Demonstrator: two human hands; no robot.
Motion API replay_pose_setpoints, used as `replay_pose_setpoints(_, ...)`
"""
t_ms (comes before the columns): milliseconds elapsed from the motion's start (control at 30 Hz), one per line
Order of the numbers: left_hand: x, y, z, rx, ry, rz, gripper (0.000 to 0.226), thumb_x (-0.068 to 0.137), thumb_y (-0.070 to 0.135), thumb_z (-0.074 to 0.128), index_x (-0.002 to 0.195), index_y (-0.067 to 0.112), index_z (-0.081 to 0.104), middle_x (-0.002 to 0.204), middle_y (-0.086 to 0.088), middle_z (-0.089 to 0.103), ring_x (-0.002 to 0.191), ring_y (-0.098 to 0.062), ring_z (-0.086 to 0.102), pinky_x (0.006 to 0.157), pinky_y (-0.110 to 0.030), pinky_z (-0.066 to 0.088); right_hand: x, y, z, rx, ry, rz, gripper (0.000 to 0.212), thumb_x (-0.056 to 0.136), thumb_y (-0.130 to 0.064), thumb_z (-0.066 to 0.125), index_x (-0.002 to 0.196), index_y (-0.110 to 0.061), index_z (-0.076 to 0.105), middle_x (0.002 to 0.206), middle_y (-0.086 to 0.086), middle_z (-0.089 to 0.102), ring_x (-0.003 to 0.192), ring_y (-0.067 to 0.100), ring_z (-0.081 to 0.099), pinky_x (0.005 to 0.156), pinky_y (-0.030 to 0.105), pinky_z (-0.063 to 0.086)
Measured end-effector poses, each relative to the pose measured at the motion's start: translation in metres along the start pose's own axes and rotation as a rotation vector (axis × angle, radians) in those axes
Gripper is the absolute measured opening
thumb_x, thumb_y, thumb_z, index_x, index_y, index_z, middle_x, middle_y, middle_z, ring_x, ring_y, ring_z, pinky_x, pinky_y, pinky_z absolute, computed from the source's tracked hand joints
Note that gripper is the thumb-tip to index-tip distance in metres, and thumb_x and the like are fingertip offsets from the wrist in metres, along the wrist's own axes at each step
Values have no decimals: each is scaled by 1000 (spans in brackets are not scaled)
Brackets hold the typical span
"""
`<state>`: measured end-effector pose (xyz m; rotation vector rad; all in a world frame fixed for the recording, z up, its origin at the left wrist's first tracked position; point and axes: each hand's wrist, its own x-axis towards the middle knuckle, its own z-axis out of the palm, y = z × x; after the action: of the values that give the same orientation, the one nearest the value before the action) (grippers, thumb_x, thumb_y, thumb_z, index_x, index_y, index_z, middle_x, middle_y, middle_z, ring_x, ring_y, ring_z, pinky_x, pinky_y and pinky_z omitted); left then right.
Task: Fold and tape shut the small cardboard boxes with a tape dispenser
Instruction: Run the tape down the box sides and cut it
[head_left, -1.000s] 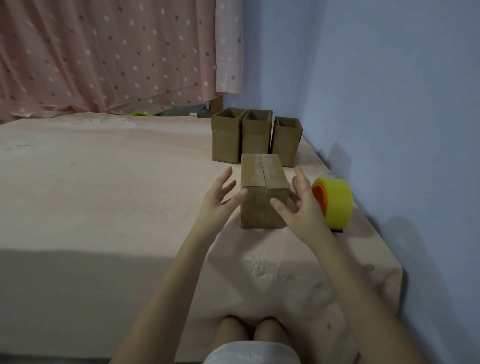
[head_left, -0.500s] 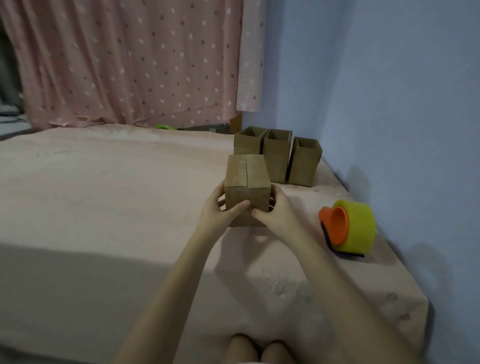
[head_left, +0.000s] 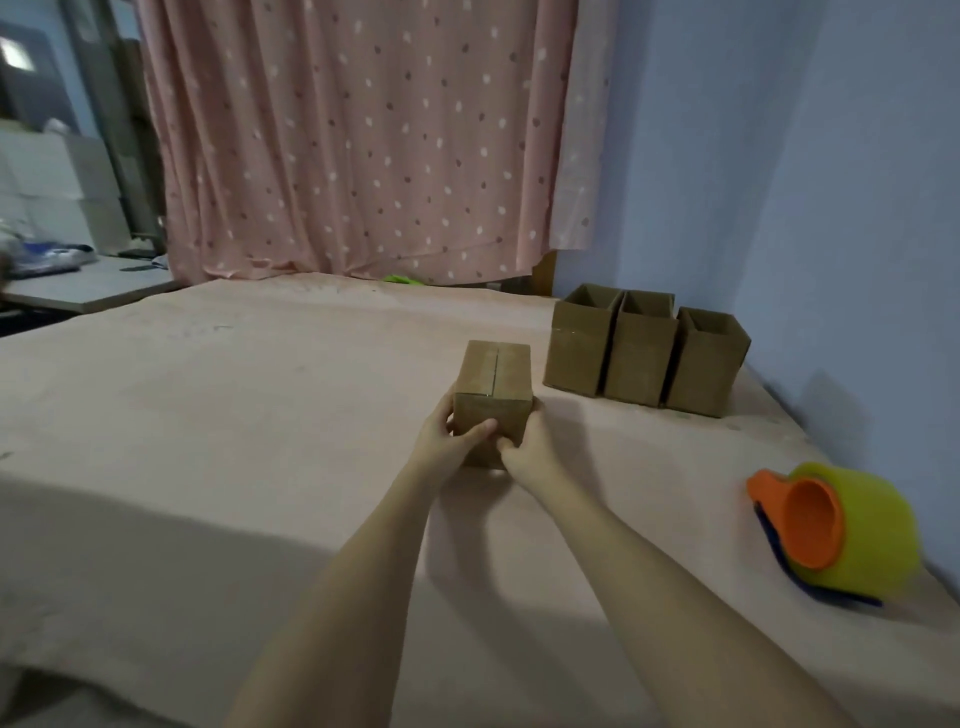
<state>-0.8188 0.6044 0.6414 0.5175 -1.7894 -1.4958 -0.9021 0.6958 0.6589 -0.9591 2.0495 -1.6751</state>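
Closed both left hand (head_left: 451, 435) and right hand (head_left: 525, 448) round closed brown cardboard box (head_left: 493, 395), previously ungripped; yellow tape dispenser (head_left: 852, 535) untouched, taping apparently next.

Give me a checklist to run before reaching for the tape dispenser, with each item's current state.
1. Top flaps of the closed box folded flat, seam meeting: ok.
2. Box steadied: left hand and right hand grip its near face and sides: ok.
3. Seam already taped: cannot tell.
4. Tape dispenser within view on the right, nothing on it: ok.
5. A hand free to take it: not ok, both hold the box.
6. Three open boxes apart from the work spot: ok.
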Motion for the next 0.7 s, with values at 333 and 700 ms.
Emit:
replay_pose_setpoints(333, 55, -27, 4, 19, 22, -23, 58, 86, 12, 69, 137, 13, 43, 124, -3, 58, 111, -17, 56, 79, -17, 49, 51, 16, 11, -134, 23, 18, 62, 89, -2, 53, 143, -16, 24, 131, 10, 48, 122, 27, 47, 102, 40, 42)
replay_pose_setpoints(700, 130, -45, -1, 84, -6, -20, 52, 86, 16, 69, 134, 16, 47, 119, 0, 60, 109, -18, 56, 85, -26, 49, 126, 23, 19, -199, 29, 49, 59, 92, -8, 54, 142, -13, 23, 132, 10, 46, 123, 27, 47, 97, 32, 41)
